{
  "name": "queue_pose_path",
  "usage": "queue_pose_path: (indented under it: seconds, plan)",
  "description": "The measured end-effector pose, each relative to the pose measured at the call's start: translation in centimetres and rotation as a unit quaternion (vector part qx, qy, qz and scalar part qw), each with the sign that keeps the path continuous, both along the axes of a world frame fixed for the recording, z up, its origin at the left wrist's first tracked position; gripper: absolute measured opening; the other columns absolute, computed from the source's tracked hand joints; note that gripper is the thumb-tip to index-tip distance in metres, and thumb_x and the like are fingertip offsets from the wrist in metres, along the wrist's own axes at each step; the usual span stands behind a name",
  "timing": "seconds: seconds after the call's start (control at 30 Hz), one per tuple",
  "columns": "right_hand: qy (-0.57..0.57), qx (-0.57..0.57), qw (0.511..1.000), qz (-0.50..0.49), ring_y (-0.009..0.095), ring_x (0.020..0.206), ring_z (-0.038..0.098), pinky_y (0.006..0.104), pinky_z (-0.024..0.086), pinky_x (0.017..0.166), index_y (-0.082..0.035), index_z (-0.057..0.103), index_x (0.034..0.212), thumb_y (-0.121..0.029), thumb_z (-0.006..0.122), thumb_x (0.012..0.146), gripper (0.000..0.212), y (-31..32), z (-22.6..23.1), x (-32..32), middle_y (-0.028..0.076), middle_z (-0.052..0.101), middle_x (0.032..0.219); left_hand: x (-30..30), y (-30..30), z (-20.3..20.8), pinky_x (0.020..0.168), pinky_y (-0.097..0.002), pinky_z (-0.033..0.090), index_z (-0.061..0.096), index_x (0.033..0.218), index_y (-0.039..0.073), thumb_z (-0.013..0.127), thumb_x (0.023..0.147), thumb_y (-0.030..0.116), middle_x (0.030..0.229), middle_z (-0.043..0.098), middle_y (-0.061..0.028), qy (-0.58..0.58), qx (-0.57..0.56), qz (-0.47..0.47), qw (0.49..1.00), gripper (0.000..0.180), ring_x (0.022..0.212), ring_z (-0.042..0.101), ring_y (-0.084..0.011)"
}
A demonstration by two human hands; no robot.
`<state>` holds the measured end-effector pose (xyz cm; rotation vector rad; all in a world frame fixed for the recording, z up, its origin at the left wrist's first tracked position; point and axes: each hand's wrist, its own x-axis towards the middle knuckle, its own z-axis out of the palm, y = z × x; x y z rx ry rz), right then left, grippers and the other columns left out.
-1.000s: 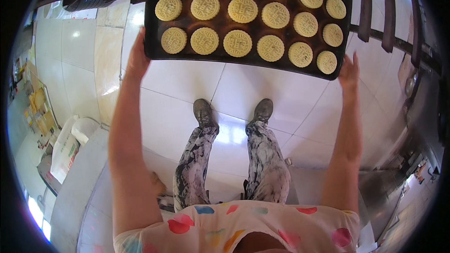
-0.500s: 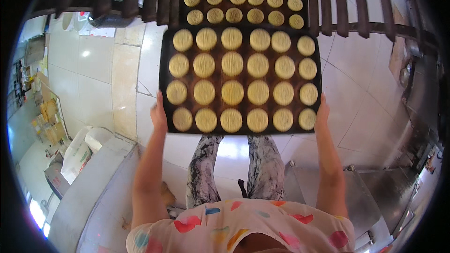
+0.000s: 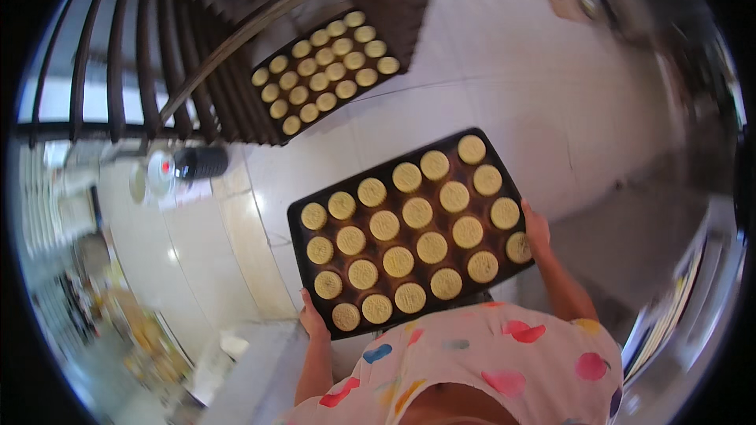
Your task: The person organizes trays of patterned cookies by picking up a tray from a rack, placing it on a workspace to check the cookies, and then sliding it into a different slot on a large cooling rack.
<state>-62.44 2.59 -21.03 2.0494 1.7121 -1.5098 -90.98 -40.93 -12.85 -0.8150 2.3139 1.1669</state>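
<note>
A dark rectangular baking tray (image 3: 362, 216) is held level in front of my body, turned so its right end is farther away. Rows of round, flat, pale yellow pastries (image 3: 431, 248) with a stamped pattern lie on it, spaced apart. My left hand (image 3: 313, 316) grips the tray's left edge near the close corner, thumb on the rim. On the right edge, my right hand (image 3: 537, 230) is closed round the rim. The fingers beneath the tray are hidden on both sides.
A dark slatted rack (image 3: 146, 55) stands at the far left, holding another tray (image 3: 321, 68) of similar pastries. Near it are a dark jug (image 3: 201, 162) and a whitish container with a red cap (image 3: 161, 169). A grey ledge (image 3: 260, 362) is at my left; blurred metal equipment lies right.
The held tray has moved away from the rack and slightly to the right, and now looks tilted in view. My view has turned rightward, so the rack appears farther left. Both hands keep their grip.
</note>
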Motion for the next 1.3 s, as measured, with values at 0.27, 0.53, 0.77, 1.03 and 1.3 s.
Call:
queue_pose_path:
  seconds: [0.27,0.53,0.77,1.03,1.3]
  plan:
    - [0.042,0.104,0.964,-0.243,0.036,0.096,0.058,0.0396,0.039,0.088,0.003,0.064,0.100,-0.068,0.041,0.082,0.076,-9.6,5.2,10.6,0.025,0.063,0.096,-3.2,3.1,3.3,0.079,-0.0329,0.050,0.056,0.109,-0.010,0.050,0.087,0.057,0.106,0.061,-0.0139,0.134,0.174,-0.195,0.956,0.070,0.090,0.060,-0.0226]
    - [0.118,0.178,0.871,-0.443,0.033,0.104,0.057,0.0377,0.037,0.093,0.001,0.062,0.109,-0.067,0.042,0.082,0.076,-19.5,3.7,11.6,0.022,0.063,0.103,-6.9,5.0,1.7,0.087,-0.0355,0.046,0.048,0.119,-0.012,0.044,0.090,0.055,0.117,0.055,-0.0164,0.186,0.333,-0.305,0.872,0.073,0.099,0.056,-0.0251]
    - [0.114,0.256,0.801,-0.529,0.030,0.099,0.057,0.0357,0.038,0.090,0.005,0.063,0.105,-0.067,0.043,0.081,0.079,-27.1,-0.5,8.8,0.022,0.063,0.098,-14.2,7.6,-3.6,0.093,-0.0356,0.042,0.046,0.122,-0.012,0.044,0.092,0.051,0.120,0.053,-0.0157,0.125,0.448,-0.388,0.796,0.070,0.105,0.054,-0.0247]
    - [-0.030,0.277,0.706,-0.651,0.031,0.105,0.053,0.0372,0.035,0.092,0.007,0.060,0.107,-0.069,0.039,0.082,0.083,-35.1,-0.2,2.6,0.021,0.061,0.108,-22.1,20.1,-7.2,0.088,-0.0297,0.044,0.054,0.116,-0.009,0.048,0.091,0.051,0.113,0.058,-0.0105,0.012,0.394,-0.524,0.755,0.066,0.098,0.056,-0.0175]
    - [-0.002,0.266,0.626,-0.733,0.030,0.117,0.048,0.0354,0.031,0.099,0.009,0.053,0.119,-0.071,0.036,0.083,0.089,-38.7,-3.5,-1.3,0.021,0.055,0.122,-23.4,26.2,-7.9,0.075,-0.0254,0.043,0.062,0.101,-0.006,0.051,0.089,0.053,0.093,0.060,-0.0023,0.008,0.392,-0.614,0.685,0.061,0.082,0.052,-0.0099]
